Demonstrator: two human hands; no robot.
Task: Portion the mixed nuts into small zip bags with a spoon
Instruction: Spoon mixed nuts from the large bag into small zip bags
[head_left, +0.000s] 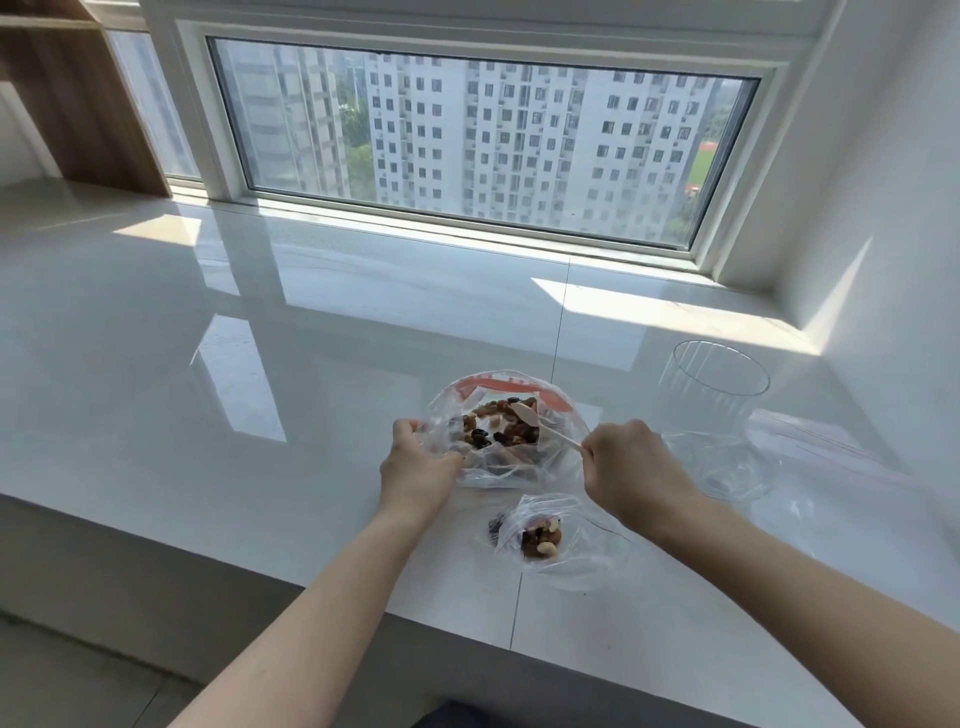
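Two bare forearms reach forward from the bottom edge over a glossy white table (218, 395). Nearest the person lies one small zip bag (563, 540), flat on the table between the forearms, with a small clump of mixed nuts in its left part; a few dark pieces show just beside it to the left, though whether they are inside or outside the plastic cannot be told.

Just beyond it sits one larger clear zip bag (506, 423) with a red seal strip along its far rim, its mouth spread wide and a pile of mixed nuts (501, 428) — browns, dark pieces, a few pale ones — inside. The left hand (418, 465) is at the bag's left edge, its grip curled on the plastic, wrist straight, back of the hand up. The right hand (631, 470) comes in from the right, fingers closed round the handle of one pale plastic spoon (540, 423), whose bowl lies among the nuts.

To the right stands one clear ribbed glass vase (714, 410), upright, and beside and partly behind it lie more clear zip bags (826, 447) with thin red lines, flat — their number cannot be told. Farthest off, a wide window (483, 140) faces tall apartment blocks.
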